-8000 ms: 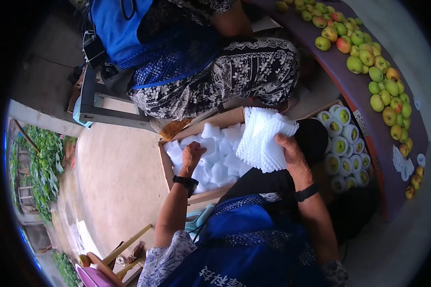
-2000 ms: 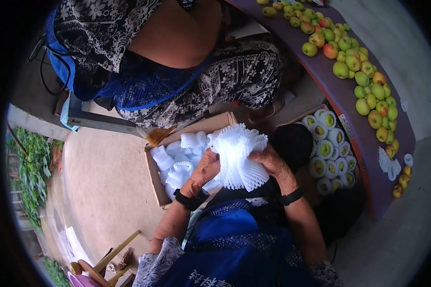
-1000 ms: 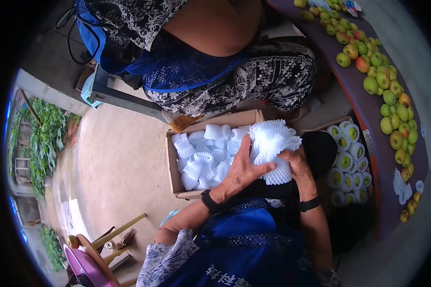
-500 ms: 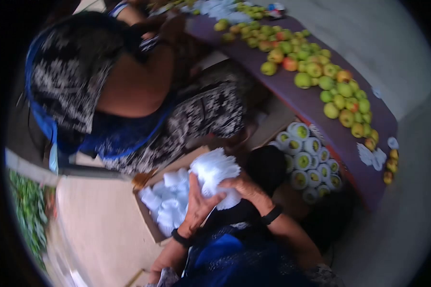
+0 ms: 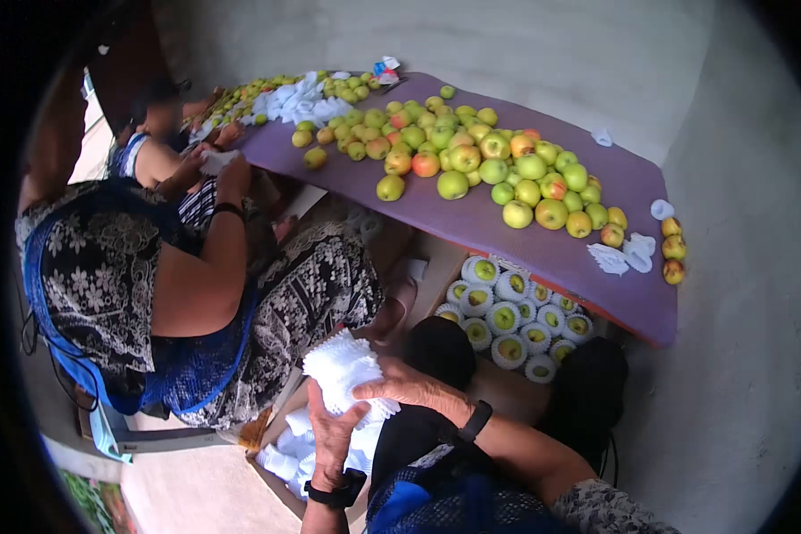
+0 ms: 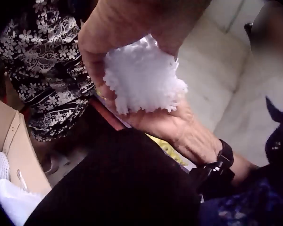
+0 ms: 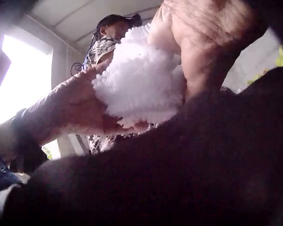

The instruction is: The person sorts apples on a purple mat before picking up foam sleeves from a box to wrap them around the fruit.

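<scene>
Both hands hold a bunched stack of white foam nets [image 5: 343, 369] above the person's lap. The left hand [image 5: 331, 432] lies along its near left side, thumb and fingers spread around it. From the right, the right hand [image 5: 418, 392] grips the stack with its thumb on top. In the left wrist view the frilled ends of the foam [image 6: 144, 77] show between the two palms. The right wrist view has the same foam [image 7: 139, 77] between the hands. Below them, a carton of loose foam nets [image 5: 280, 463] is partly hidden by the left hand.
A purple-topped table [image 5: 507, 258] carries many apples [image 5: 463, 158] and some loose foam nets [image 5: 639, 252]. Under its edge stands a box of net-wrapped apples [image 5: 509, 351]. At the left sits a person in a patterned top [image 5: 98, 276]; another person [image 5: 156, 156] is farther back.
The head view has swung up toward the table, bringing more apples and the farther person into view. Earlier the left hand was over the carton; now it is on the foam stack with the right.
</scene>
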A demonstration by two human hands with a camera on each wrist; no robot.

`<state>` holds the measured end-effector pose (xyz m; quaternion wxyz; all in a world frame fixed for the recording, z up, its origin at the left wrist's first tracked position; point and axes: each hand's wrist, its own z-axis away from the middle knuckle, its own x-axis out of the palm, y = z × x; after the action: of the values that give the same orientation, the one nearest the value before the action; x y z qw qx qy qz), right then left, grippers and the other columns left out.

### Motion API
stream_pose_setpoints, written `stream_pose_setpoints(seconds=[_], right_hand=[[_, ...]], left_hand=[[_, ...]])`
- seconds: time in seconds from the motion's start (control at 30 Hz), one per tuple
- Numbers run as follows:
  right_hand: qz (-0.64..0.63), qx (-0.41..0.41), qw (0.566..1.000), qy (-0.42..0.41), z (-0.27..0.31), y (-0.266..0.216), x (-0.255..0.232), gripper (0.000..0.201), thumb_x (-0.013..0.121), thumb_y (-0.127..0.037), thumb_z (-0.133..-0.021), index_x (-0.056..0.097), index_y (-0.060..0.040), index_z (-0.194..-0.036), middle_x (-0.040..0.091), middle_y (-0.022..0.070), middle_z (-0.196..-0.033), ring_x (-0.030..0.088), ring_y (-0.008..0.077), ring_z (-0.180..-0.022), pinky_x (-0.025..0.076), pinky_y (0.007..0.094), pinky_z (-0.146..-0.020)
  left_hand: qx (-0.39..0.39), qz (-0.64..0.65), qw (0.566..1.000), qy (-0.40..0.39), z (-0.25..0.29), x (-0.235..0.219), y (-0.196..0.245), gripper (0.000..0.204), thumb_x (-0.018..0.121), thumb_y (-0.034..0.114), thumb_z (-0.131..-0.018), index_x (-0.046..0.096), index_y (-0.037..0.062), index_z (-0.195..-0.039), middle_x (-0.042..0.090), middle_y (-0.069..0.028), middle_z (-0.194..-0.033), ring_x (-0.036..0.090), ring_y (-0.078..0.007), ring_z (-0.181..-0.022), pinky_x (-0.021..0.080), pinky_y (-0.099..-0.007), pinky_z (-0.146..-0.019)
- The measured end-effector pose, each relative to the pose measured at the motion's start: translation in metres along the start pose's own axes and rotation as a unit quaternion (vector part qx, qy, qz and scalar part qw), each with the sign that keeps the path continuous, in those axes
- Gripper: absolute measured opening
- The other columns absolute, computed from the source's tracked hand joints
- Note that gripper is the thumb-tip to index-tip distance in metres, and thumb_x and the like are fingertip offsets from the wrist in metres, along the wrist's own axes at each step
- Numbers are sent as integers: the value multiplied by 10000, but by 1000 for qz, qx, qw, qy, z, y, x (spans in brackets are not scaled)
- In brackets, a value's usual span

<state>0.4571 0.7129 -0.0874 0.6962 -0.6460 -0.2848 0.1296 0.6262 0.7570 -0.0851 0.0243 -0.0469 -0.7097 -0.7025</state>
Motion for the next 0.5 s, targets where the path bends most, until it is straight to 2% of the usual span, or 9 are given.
stream_pose_setpoints(seconds=[0.03,0.13,0.2,0.27,0.5], right_hand=[[37,-64,997,8,-2,-3,-4,675,674,-316,-803,376,-19,-1332,503,125,-1223,463,204,-1131,367,315,-962],[33,-86,996,-15,-6,-8,-17,755,659,-359,-823,296,3,-1377,473,136,-1263,433,212,-1184,351,318,-994],[14,-84,996,-10,-2,-18,-18,731,658,-364,-821,328,24,-1346,498,140,-1223,455,221,-1155,367,318,-974],[35,-56,998,19,3,-28,-22,638,677,-315,-792,426,39,-1259,552,130,-1128,507,205,-1064,400,299,-917],[61,-79,990,102,3,-16,-30,561,701,-257,-757,494,62,-1169,599,143,-1015,562,203,-947,454,300,-813]], left_hand=[[15,2,1000,0,-4,3,5,795,770,148,-650,355,29,-1318,543,-112,-1130,548,-220,-1006,467,-328,-871],[16,19,1000,-14,-14,12,19,706,769,117,-671,401,36,-1268,531,-95,-1139,527,-195,-1027,451,-324,-884],[35,39,998,-30,-20,16,15,684,765,136,-683,408,32,-1258,535,-89,-1130,530,-192,-1016,444,-319,-886],[37,58,997,-20,-22,21,9,686,768,172,-687,411,23,-1254,534,-87,-1127,529,-191,-1014,434,-316,-896],[36,87,995,-15,-25,33,-2,698,775,191,-677,422,22,-1254,541,-80,-1116,528,-190,-1021,426,-319,-902]])
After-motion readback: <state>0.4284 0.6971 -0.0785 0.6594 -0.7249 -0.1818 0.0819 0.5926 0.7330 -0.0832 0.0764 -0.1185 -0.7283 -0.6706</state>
